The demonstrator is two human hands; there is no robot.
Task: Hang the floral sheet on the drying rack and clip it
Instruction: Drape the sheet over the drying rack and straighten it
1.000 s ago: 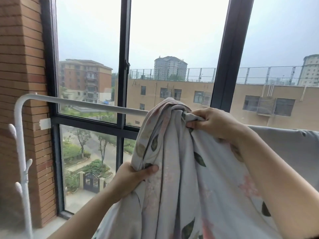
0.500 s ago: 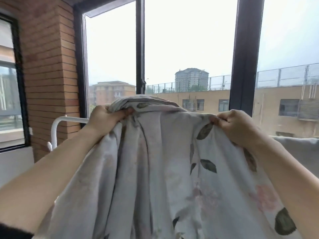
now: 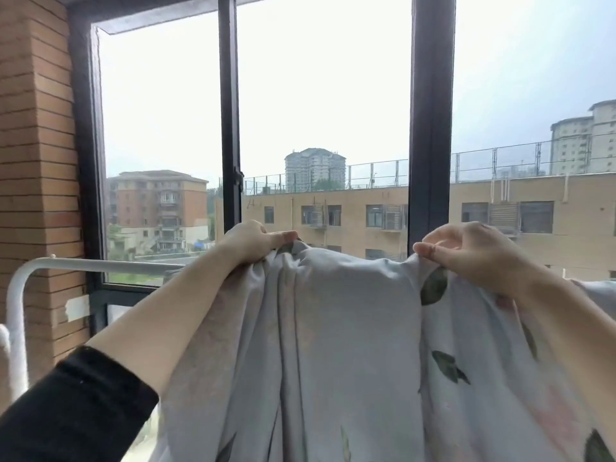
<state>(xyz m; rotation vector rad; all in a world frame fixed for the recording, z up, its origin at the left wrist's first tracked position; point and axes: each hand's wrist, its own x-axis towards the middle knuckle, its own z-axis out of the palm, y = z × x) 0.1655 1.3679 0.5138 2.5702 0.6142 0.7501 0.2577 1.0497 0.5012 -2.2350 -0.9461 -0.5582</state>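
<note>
The floral sheet [image 3: 350, 345], pale grey-blue with dark leaves and faint pink flowers, hangs in folds in front of me. My left hand [image 3: 256, 240] grips its top edge at the left. My right hand [image 3: 473, 251] pinches the top edge at the right. The edge stretches between them at about the height of the white drying rack bar [image 3: 100, 263], which runs in from the left and disappears behind the sheet. No clip is in view.
A dark-framed window [image 3: 431, 128] fills the wall behind the rack, with a brick pillar [image 3: 36, 161] at the left. More grey cloth [image 3: 600, 295] lies over the rack at the far right. The rack's curved white corner post [image 3: 15, 311] stands at the left edge.
My left hand has come up from the lower fold to the top edge. Both hands have moved apart, spreading the bunched sheet wider along the rack bar.
</note>
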